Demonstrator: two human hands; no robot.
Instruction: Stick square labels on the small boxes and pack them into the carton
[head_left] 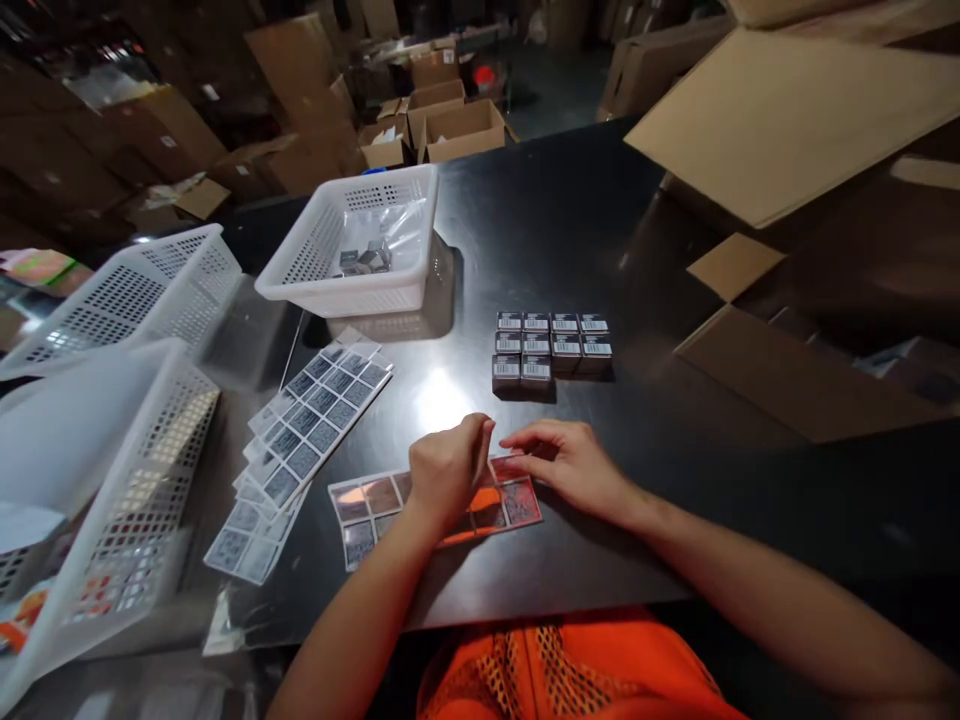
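A sheet of labels (360,502) with dark printed rectangles lies on the dark metal table close to me. My left hand (446,470) is over its middle, with the fingers closed and the thumb pressed against them; whatever they pinch is hidden. At the right end of the sheet, my right hand (577,465) has its thumb and forefinger stretched out and slightly apart, touching or just above the top corner. Small dark boxes (535,366) with white barcode labels stand in rows just beyond my hands. More label sheets (322,405) lie fanned out to the left.
A white plastic basket (352,295) holding a clear bag and small boxes stands at the back. Two more white baskets (169,290) (112,590) line the left side. An open cardboard box (810,380) sits at the right. Cartons (465,130) are stacked behind the table.
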